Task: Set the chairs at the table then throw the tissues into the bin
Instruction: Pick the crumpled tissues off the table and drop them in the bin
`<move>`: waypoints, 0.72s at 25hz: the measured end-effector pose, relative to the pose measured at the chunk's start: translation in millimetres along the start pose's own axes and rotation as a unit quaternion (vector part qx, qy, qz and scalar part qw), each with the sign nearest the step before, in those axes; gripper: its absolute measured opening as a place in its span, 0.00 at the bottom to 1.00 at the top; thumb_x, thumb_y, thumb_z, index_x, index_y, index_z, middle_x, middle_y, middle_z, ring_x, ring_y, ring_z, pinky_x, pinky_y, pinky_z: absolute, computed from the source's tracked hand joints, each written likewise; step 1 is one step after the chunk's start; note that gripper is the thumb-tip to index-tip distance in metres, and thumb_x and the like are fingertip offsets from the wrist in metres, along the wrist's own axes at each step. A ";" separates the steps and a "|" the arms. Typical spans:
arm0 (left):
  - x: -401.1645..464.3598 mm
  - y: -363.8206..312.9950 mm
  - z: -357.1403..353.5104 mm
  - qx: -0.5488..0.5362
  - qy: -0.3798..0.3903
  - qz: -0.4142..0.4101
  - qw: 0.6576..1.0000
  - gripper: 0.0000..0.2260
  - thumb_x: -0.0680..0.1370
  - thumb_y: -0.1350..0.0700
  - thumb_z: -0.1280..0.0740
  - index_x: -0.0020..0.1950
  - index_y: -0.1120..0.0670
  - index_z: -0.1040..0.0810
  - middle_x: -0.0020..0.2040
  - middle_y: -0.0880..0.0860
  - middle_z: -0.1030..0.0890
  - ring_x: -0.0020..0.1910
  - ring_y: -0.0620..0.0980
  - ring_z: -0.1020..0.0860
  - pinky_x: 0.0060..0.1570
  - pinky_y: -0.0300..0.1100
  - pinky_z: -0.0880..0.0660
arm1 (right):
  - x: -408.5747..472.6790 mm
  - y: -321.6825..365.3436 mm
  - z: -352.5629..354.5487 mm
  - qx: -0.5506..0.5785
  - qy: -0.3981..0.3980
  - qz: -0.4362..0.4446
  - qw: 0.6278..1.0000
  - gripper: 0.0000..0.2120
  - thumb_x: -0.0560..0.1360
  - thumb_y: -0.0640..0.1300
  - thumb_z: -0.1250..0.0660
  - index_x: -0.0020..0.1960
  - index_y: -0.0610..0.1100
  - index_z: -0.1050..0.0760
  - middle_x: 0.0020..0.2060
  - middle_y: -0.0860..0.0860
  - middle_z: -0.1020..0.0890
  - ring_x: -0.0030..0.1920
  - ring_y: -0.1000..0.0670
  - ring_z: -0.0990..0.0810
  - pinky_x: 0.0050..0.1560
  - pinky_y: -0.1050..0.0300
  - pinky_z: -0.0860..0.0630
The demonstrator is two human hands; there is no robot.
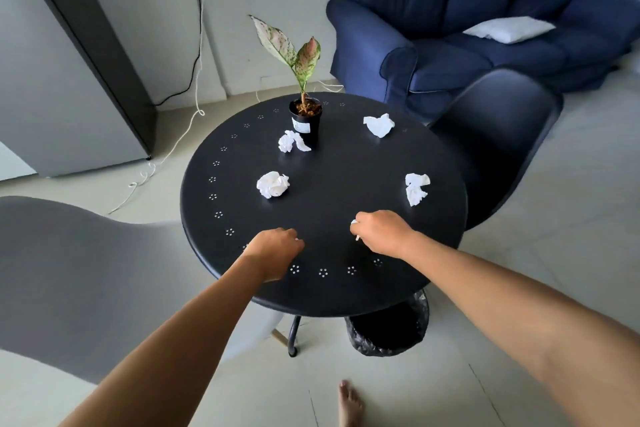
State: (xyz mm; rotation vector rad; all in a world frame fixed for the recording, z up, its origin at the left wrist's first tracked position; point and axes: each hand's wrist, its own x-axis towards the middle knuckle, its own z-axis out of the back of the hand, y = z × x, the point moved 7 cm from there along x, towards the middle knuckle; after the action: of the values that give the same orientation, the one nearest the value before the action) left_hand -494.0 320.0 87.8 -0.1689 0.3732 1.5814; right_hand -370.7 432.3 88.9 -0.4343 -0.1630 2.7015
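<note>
Several crumpled white tissues lie on the round black table [346, 291]: one at centre left [272, 184], one beside the plant pot [291, 141], one at the back right [379, 124], one at the right [416, 187]. My right hand [381, 231] rests near the table's front, closed on a tissue whose white bits show at the fingers. My left hand [275, 250] is curled at the front left; a speck of white shows at its fingertips. A grey chair [79, 274] stands at the left, a black chair [498, 146] at the right. The bin [388, 333], lined with a black bag, sits under the table's near edge.
A potted plant [305, 114] stands at the back of the table. A dark blue sofa [485, 28] with a white cushion fills the back right. A grey cabinet [69, 80] and loose cables are at the back left. My bare foot [349, 406] is on the tiled floor.
</note>
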 end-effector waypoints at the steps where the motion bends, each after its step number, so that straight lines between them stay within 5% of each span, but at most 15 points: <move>1: -5.8 -8.9 0.4 -0.006 -0.008 -0.009 1.000 0.16 0.75 0.61 0.39 0.62 0.52 0.26 0.57 0.53 0.23 0.56 0.55 0.23 0.50 0.47 0.23 | -17.1 4.0 -2.8 0.011 -0.003 -0.022 1.000 0.12 0.75 0.34 0.43 0.55 0.40 0.25 0.52 0.44 0.22 0.45 0.41 0.20 0.35 0.54 0.33; 11: -39.3 -169.0 -8.1 -0.028 -0.032 -0.164 0.985 0.18 0.74 0.63 0.41 0.62 0.52 0.25 0.56 0.53 0.22 0.57 0.56 0.22 0.51 0.48 0.24 | -202.0 21.8 -66.1 0.187 -0.022 -0.293 0.938 0.12 0.76 0.41 0.41 0.53 0.42 0.21 0.51 0.43 0.18 0.50 0.41 0.19 0.45 0.54 0.25; 15: -29.2 -210.4 -38.5 -0.052 0.016 -0.177 0.983 0.19 0.75 0.60 0.39 0.65 0.52 0.28 0.60 0.54 0.24 0.60 0.56 0.24 0.55 0.48 0.25 | -232.7 5.2 -117.7 0.340 -0.044 -0.407 0.847 0.11 0.73 0.41 0.38 0.48 0.39 0.18 0.47 0.40 0.15 0.46 0.40 0.20 0.43 0.57 0.25; 18: -14.4 -216.7 -65.7 -0.169 0.041 -0.101 0.980 0.20 0.77 0.56 0.41 0.70 0.50 0.34 0.62 0.53 0.23 0.61 0.55 0.24 0.59 0.48 0.25 | -228.4 -8.5 -161.1 0.481 -0.082 -0.473 0.734 0.12 0.74 0.42 0.36 0.51 0.38 0.17 0.51 0.42 0.15 0.56 0.43 0.19 0.54 0.58 0.24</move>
State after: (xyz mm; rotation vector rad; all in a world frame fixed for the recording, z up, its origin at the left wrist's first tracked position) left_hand -286.5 285.8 2.7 -0.5200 0.1421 1.4297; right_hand -116.2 356.3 1.3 0.2002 0.7463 1.4753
